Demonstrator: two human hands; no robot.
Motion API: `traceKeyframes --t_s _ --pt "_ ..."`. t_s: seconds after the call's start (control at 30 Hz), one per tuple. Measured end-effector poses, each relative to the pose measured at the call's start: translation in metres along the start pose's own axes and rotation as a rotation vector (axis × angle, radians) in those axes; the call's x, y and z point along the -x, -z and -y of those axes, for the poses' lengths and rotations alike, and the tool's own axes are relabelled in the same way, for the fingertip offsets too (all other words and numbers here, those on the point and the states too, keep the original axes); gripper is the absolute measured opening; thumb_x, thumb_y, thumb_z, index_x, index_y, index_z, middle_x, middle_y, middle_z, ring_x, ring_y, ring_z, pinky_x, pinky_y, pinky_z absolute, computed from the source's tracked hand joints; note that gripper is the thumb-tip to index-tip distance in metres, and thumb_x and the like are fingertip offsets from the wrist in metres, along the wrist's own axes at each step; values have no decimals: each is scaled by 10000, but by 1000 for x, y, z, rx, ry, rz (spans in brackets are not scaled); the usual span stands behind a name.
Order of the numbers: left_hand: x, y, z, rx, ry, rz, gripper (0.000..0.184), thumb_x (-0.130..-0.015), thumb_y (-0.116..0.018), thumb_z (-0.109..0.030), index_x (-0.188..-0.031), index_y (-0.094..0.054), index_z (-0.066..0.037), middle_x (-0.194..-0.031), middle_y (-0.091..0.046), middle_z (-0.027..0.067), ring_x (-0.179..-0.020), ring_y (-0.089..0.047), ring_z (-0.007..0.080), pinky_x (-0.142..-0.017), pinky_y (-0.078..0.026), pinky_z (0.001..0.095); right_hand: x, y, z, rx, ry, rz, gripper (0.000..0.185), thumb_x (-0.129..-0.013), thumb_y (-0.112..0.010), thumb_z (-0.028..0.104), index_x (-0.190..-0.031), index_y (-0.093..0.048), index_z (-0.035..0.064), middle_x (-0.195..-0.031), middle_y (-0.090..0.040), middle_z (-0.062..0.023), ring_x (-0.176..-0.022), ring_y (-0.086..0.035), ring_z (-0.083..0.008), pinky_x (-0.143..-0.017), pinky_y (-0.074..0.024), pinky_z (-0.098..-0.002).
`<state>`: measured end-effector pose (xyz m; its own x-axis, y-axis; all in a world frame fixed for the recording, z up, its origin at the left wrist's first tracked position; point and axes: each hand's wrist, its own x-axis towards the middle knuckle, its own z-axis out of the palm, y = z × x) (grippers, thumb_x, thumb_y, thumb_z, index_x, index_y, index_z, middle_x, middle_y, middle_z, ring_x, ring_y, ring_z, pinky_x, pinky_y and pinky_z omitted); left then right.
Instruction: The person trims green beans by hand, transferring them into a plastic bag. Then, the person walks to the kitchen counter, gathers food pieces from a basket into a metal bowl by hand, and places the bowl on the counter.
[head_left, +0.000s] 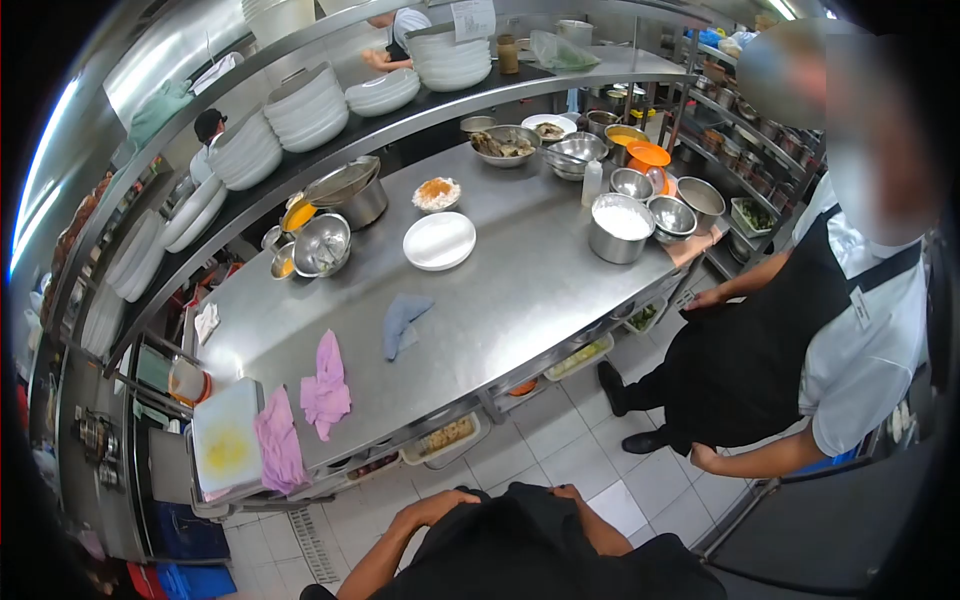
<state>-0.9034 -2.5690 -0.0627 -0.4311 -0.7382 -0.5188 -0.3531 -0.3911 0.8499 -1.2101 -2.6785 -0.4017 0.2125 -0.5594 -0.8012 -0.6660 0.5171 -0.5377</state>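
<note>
Low in the view, the black apron (510,550) spreads out in front of my body. My left hand (438,507) is closed on its left edge, the fingertips partly hidden in the cloth. At the opposite edge my right hand (568,493) grips the apron too, though only a small part of that hand shows. Both hands are below the front edge of the steel table (420,360) and apart from it. On the table are a white oval plate (439,241), a bowl of white food with orange topping (436,194), and a folded blue cloth (405,322).
Pink cloths (325,388) lie beside a stained cutting board (226,440). Metal bowls (322,245) and a pot of white contents (621,227) stand farther back. Stacked white dishes (300,105) fill the shelf above. A co-worker in a black apron (745,350) stands at right on the tiled floor (560,440).
</note>
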Motion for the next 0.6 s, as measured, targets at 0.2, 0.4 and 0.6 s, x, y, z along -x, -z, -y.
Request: traceKeyframes --t_s 0.2,0.4,0.6 --pt "7 -1 -27 55 70 -102 218 -915 -555 -136 -1091 -612 -20 -979 -653 55 -906 -530 94 -824 -443 298 -24 3 0 2 80 21 593 -720 -731 403 -1018 -648 -103 -1022 -672 -227 -956 -652 -305 -824 -507 -376" --pt "6 3 -42 -49 45 -177 243 -928 -551 -184 -1086 -624 -15 -995 -659 57 -902 -539 93 -818 -447 289 5 25 43 -47 22 -78 396 -706 -785 330 -853 -700 -28 -821 -687 -103 -757 -622 -186 -695 -496 -338" --pt "-11 13 -14 -84 -74 -79 356 -890 -610 -251 -1179 -613 -44 -1133 -655 120 -1041 -590 169 -898 -445 320 19 44 59 -54 78 -83 368 -691 -794 309 -815 -695 -23 -795 -684 -73 -729 -611 -147 -668 -491 -317"
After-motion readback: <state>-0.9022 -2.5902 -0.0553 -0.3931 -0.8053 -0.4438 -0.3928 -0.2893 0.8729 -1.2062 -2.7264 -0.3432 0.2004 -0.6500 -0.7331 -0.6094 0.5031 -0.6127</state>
